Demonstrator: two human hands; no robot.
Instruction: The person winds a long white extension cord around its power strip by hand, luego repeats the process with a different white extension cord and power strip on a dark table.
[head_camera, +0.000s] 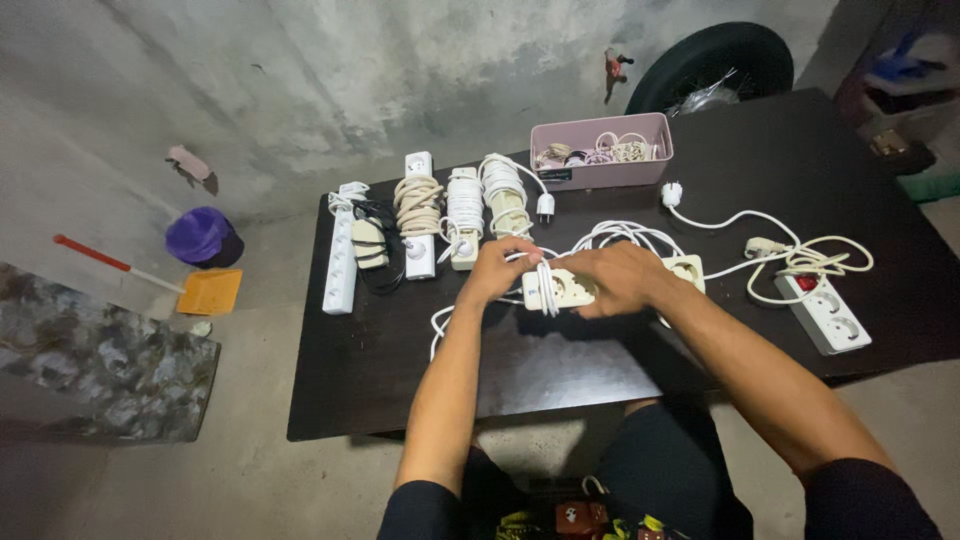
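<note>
From my seat, the far left shows a purple bucket (200, 236) on the floor beside an orange dustpan (210, 291) with a red-and-white handle. On the dark surface (380, 390) I count four wrapped power strips in a row: a long white one (340, 262) with a dark cord bundle at its side, one bound in beige cord (418, 222), one in white cord (464, 215), and one with cord loops and a loose plug (507, 200). My left hand (497, 268) pinches a white cord (542, 280) at the near end of a cream power strip (560, 289), fingers closed on it. My right hand (622, 280) covers the strip's middle, fingers curled around it, so most of its sockets are hidden; its far end (686, 268) peeks out past the knuckles. The strip lies mid-surface, just in front of me. Behind sits one pink box (600, 168) of coiled cables, too small to count. On the right lies a sixth strip (827, 312) with a red switch and tangled white cord. A black tyre (712, 62) is partly cut off behind the surface.
</note>
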